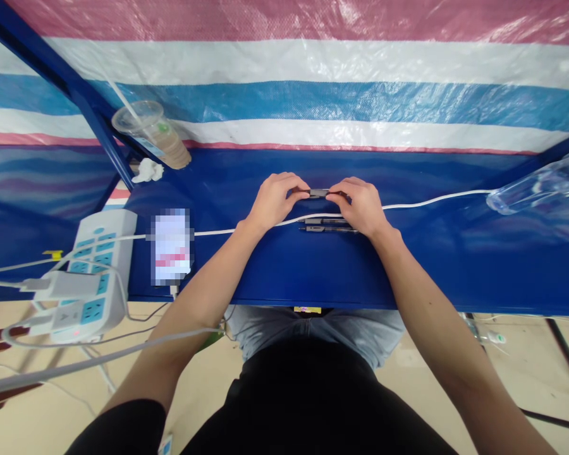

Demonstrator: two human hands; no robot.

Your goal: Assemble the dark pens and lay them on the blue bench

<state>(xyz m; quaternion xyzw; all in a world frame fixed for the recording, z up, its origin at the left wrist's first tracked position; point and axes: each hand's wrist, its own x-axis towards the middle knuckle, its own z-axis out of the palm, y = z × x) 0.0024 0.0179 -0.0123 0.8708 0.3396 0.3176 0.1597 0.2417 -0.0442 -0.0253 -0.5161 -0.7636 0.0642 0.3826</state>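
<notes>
Between my two hands a dark pen (318, 193) lies crosswise just beyond the white cable. My left hand (275, 199) is closed, thumb and fingers pinching the pen's left end. The fingers of my right hand (361, 203) pinch its right end the same way. Nearer to me, two more pens lie side by side on the blue table, a grey-and-black pen (320, 221) and a clear-barrelled pen (329, 229). Their right ends reach close to my right hand, which partly hides the upper one. The white cable (294, 220) passes beneath my wrists.
At left are a phone (171, 246), a white power strip (83, 284) with plugs and cords, a plastic drink cup (164, 142) with a straw, and crumpled tissue (148, 170). A clear bottle (540, 183) lies at right. Striped sheeting (336, 101) hangs behind the blue table (478, 265).
</notes>
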